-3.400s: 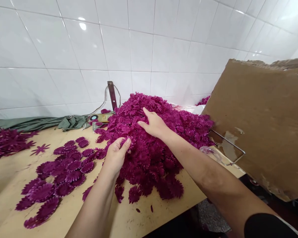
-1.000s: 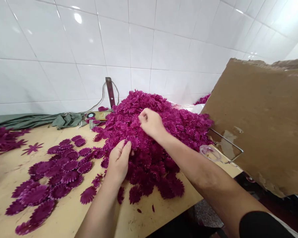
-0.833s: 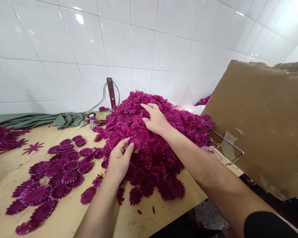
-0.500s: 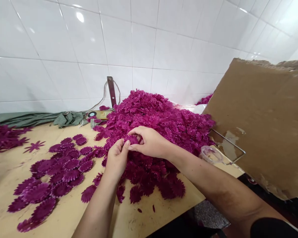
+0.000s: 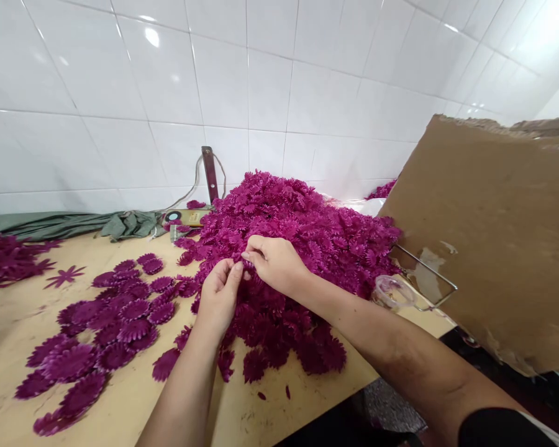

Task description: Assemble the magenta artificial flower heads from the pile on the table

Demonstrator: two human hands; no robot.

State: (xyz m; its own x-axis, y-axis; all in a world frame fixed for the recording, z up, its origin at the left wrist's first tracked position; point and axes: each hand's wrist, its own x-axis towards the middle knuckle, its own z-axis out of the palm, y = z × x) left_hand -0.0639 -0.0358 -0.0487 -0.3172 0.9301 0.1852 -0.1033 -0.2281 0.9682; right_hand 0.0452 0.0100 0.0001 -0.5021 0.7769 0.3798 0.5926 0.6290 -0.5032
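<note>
A big heap of magenta fabric flower petals [image 5: 302,248] lies on a pale wooden table [image 5: 125,397]. My left hand [image 5: 220,297] and my right hand [image 5: 274,264] meet at the heap's near left side. Both pinch the same small stack of magenta petals [image 5: 243,264] between thumb and fingers. To the left, flat petal discs [image 5: 107,323] lie spread in overlapping rows on the table.
A brown cardboard sheet [image 5: 494,236] leans at the right, over a wire frame [image 5: 428,279] and a clear cup [image 5: 391,290]. Green cloth [image 5: 74,223] runs along the tiled wall. More petals [image 5: 9,261] lie far left. A metal bracket [image 5: 209,174] with cable stands behind.
My right hand came back from the top of the heap down to my left hand. Both hands now pinch the small petal stack together.
</note>
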